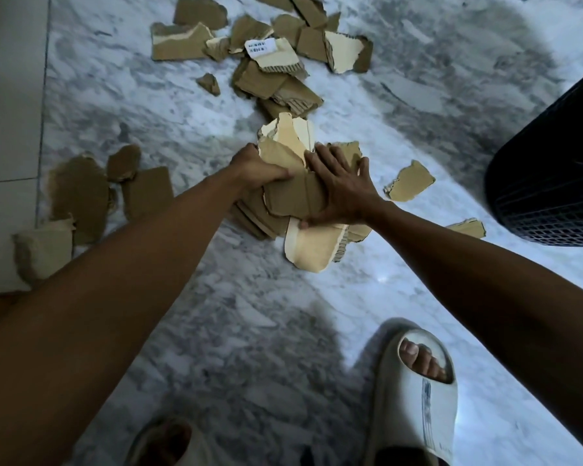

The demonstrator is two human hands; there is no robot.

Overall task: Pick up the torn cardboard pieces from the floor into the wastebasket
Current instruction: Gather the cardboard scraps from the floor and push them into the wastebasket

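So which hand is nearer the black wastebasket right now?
Right. The right hand lies flat on the cardboard stack, on the side towards the wastebasket; the left hand grips the stack's far side, farther away.

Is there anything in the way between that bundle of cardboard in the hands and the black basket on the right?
Nothing visible blocks it. Between the held bundle and the wastebasket lies open floor with only two flat scraps, which the bundle would pass over.
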